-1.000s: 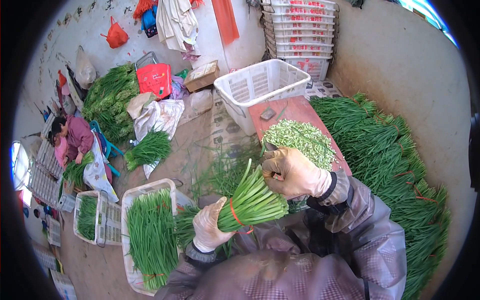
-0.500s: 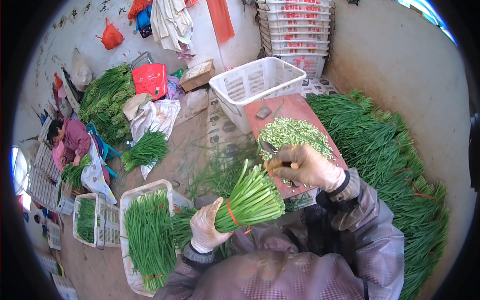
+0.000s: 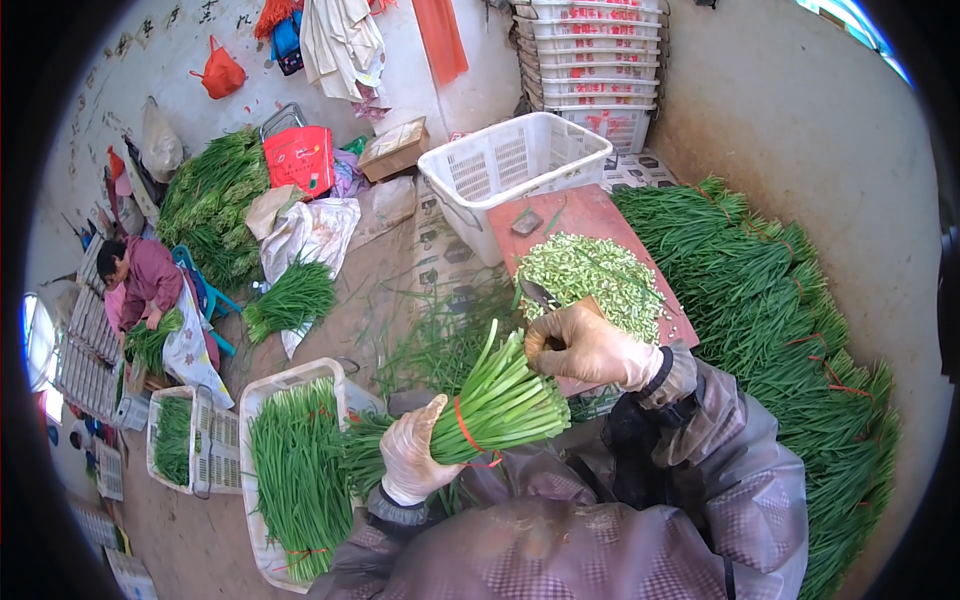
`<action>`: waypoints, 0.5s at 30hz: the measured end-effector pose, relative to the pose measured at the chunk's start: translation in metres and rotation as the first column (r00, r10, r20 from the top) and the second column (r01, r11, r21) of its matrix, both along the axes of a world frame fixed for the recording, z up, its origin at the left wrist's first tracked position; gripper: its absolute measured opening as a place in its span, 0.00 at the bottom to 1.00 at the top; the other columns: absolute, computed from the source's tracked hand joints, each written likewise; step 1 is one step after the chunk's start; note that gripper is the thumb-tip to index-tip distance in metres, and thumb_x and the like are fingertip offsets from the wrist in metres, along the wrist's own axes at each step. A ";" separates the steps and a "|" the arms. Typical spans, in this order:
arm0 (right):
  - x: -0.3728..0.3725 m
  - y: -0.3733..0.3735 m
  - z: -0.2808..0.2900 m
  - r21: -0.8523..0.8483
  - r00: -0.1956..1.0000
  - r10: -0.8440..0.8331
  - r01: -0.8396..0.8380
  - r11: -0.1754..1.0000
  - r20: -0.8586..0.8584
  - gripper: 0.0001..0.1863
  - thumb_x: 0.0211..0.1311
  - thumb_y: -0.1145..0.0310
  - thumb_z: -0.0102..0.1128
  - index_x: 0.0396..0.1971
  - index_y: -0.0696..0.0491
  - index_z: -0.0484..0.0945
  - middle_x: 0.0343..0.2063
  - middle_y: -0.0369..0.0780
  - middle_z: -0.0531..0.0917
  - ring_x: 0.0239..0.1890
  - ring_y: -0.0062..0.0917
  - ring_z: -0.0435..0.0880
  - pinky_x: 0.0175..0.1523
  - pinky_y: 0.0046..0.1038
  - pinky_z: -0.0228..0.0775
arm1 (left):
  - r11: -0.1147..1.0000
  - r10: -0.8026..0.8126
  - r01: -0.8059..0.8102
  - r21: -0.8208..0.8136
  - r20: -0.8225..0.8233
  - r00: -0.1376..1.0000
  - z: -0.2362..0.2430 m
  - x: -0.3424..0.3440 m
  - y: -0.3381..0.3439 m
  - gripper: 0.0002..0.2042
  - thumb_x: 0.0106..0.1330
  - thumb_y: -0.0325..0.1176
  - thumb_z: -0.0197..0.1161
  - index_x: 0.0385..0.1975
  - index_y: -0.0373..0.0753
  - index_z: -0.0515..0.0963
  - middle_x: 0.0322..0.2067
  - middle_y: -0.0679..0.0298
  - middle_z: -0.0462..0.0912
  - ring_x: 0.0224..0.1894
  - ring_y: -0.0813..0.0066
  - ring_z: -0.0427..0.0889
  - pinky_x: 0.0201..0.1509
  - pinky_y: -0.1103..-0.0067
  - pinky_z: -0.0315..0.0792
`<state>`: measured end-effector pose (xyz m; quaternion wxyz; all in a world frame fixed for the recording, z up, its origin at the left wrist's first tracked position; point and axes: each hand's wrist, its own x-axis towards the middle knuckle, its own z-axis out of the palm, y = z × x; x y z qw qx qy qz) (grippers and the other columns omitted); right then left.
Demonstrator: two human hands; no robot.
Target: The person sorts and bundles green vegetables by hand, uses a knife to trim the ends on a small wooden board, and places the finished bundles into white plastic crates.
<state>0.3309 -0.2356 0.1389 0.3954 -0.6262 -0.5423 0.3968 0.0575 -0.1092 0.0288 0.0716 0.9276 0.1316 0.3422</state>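
My left hand (image 3: pixel 416 452), in a pale glove, grips a bunch of garlic chives (image 3: pixel 500 395) tied with a red band. The bunch's pale stalk ends point up and right, towards my other hand. Gloved too, my right hand (image 3: pixel 595 345) is closed at those ends, its fingertips stained brown. A light-brown wooden piece, like a tool's handle, shows at the top of this fist; the rest is hidden. Just beyond it a dark blade (image 3: pixel 537 293) shows at the board's edge; I cannot tell whether the two are joined. Chopped stalk ends (image 3: pixel 585 270) cover the reddish board (image 3: pixel 630 235).
A white crate (image 3: pixel 515 150) stands behind the board, beside a crate stack (image 3: pixel 600 60). Banded chives (image 3: pixel 760 330) heap along the right wall. At left stand a filled crate (image 3: pixel 300 470) and a smaller one (image 3: pixel 172 440). A seated person (image 3: pixel 155 285) handles greens.
My right hand has moved slightly down and left and turned, bringing its fingers against the bunch's stalk ends. The wooden piece now shows higher on the fist. My left hand stays put.
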 end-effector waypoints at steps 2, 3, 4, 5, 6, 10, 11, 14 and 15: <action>-0.003 0.000 -0.001 -0.063 0.996 0.007 -0.002 0.998 0.092 0.05 0.56 0.71 0.61 0.28 0.57 0.79 0.21 0.39 0.80 0.24 0.23 0.78 0.32 0.29 0.70 | 1.000 -0.008 0.008 0.006 0.008 1.000 -0.001 0.000 0.001 0.43 0.41 0.50 0.80 0.59 0.37 0.70 0.41 0.57 0.83 0.34 0.58 0.82 0.36 0.67 0.75; -0.003 0.002 -0.010 0.152 0.957 -0.011 -0.034 0.988 0.289 0.04 0.56 0.72 0.59 0.27 0.57 0.77 0.20 0.42 0.79 0.23 0.29 0.79 0.31 0.32 0.70 | 1.000 -0.016 0.016 -0.001 0.012 1.000 -0.001 0.000 0.001 0.43 0.41 0.49 0.80 0.59 0.37 0.70 0.42 0.57 0.83 0.34 0.57 0.82 0.37 0.67 0.75; -0.003 0.003 -0.016 0.349 0.882 -0.073 -0.108 0.931 0.466 0.04 0.55 0.72 0.57 0.25 0.56 0.76 0.20 0.44 0.79 0.23 0.35 0.80 0.30 0.34 0.71 | 1.000 -0.024 0.024 -0.008 0.015 1.000 -0.002 0.000 0.001 0.44 0.41 0.48 0.80 0.60 0.38 0.69 0.42 0.57 0.83 0.35 0.57 0.82 0.37 0.67 0.75; -0.002 0.001 -0.019 0.388 0.876 -0.096 -0.110 0.915 0.473 0.02 0.53 0.73 0.57 0.25 0.56 0.75 0.21 0.48 0.78 0.25 0.42 0.81 0.30 0.37 0.72 | 1.000 -0.023 0.023 -0.010 0.015 1.000 -0.002 -0.001 0.001 0.44 0.41 0.48 0.80 0.60 0.38 0.69 0.42 0.57 0.83 0.35 0.57 0.82 0.37 0.67 0.75; 0.000 0.000 -0.019 0.386 0.875 -0.093 -0.112 0.916 0.475 0.02 0.53 0.73 0.57 0.25 0.56 0.75 0.21 0.48 0.78 0.25 0.42 0.81 0.30 0.37 0.72 | 1.000 -0.020 0.020 -0.011 0.011 1.000 -0.002 -0.002 0.000 0.44 0.41 0.48 0.80 0.60 0.38 0.69 0.42 0.57 0.83 0.35 0.57 0.82 0.38 0.67 0.75; 0.036 -0.007 -0.014 0.523 0.834 -0.292 0.004 0.852 0.469 0.01 0.53 0.76 0.58 0.27 0.55 0.77 0.21 0.46 0.77 0.24 0.40 0.78 0.32 0.34 0.73 | 1.000 -0.018 0.019 -0.013 0.030 0.999 -0.002 -0.003 0.001 0.44 0.40 0.47 0.80 0.61 0.39 0.69 0.41 0.57 0.83 0.36 0.57 0.82 0.39 0.67 0.75; 0.050 -0.010 -0.005 0.501 0.798 -0.369 0.098 0.860 0.476 0.02 0.54 0.77 0.58 0.28 0.56 0.77 0.22 0.45 0.79 0.25 0.37 0.79 0.33 0.33 0.74 | 1.000 -0.009 0.009 -0.014 0.028 1.000 -0.002 -0.007 0.001 0.44 0.40 0.47 0.80 0.61 0.39 0.69 0.41 0.57 0.83 0.36 0.57 0.82 0.39 0.67 0.75; 0.123 -0.025 0.015 0.650 0.679 -0.720 0.486 0.584 0.140 0.03 0.66 0.74 0.57 0.32 0.57 0.77 0.24 0.31 0.75 0.28 0.17 0.72 0.34 0.23 0.68 | 1.000 0.014 -0.014 -0.024 -0.008 1.000 -0.002 -0.007 0.000 0.45 0.40 0.47 0.79 0.62 0.40 0.69 0.42 0.58 0.82 0.36 0.58 0.81 0.39 0.67 0.74; 0.152 -0.036 0.023 0.688 0.648 -0.757 0.510 0.517 0.088 0.05 0.68 0.72 0.57 0.32 0.57 0.76 0.25 0.28 0.74 0.29 0.12 0.70 0.35 0.19 0.66 | 1.000 0.011 -0.012 -0.008 -0.009 1.000 -0.002 -0.005 -0.001 0.44 0.40 0.47 0.79 0.62 0.40 0.69 0.42 0.59 0.82 0.36 0.59 0.81 0.39 0.68 0.74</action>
